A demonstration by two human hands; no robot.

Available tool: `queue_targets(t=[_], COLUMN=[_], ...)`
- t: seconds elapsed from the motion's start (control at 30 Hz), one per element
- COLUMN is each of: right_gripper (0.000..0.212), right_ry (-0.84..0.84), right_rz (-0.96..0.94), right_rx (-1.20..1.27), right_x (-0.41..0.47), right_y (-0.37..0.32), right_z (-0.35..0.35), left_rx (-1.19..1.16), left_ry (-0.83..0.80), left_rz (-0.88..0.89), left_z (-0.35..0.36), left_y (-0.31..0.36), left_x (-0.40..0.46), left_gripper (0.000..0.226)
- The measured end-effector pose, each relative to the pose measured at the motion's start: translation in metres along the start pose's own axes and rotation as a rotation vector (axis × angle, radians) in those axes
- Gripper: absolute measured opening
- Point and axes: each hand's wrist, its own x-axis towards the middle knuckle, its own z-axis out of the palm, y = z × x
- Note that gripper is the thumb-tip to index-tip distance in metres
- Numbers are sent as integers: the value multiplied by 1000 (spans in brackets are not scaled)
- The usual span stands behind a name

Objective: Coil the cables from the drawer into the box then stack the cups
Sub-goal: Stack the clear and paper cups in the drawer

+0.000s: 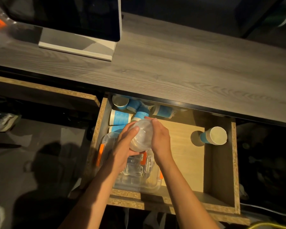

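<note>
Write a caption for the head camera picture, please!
Both hands hold clear cups over an open drawer.

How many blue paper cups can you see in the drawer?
6 at least: five lying clustered in the back-left corner, one upright at the right. The hands may hide more.

Print on blue cup [121, 118]: faint white lines, too blurred to read.
Other readable text or labels: none to report.
</note>
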Motion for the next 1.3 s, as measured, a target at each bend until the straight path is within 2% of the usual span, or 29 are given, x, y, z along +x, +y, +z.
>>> queue_targets(t=[0.07,0.17,0.23,0.3,0.4,0.47,0.63,0.73,0.87,1.03,1.1,1.17,1.3], right_gripper=[39,44,38,28,42,47,36,31,27,18,7,8,9], right_ry=[26,-59,11,124,53,8,36,83,124,155,159,156,102], right_rz=[47,267,283,139,-31,-48,15,-1,-67,-226,-259,-245,-238], right_rx=[47,202,198,-61,-420,-591,-783,-733,-579,-511,-462,-378,-192], right_x=[4,16,32,55,84,101,143,146,122,80,56,30,-11], right_y=[8,20,32,47,59,62,79,83,83,77,66,53,26], right_z=[9,15,15,13,13,17,23,18,5,-19,-29,-40,-56], left_rx=[36,109,87,66,-15,-48,-111,-140,-126,-107,-102,-81,-3], left_ry=[44,130,195,247,256,242,201,208,188,198,201,205,168], left_rz=[-7,17,26,32,14,12,0,-15,-33,-38,-49,-70,-83], left_z=[-5,-16,-28,-41,-55,-60,-65,-64,-57,-36,-27,-18,-1], left_y=[5,15,18,17,11,8,-1,-2,-1,-1,-4,-8,-13], left_x=[4,14,21,25,25,25,27,26,19,9,6,3,-1], left_gripper=[37,15,14,21,48,61,60,53,55,23,33,47,48])
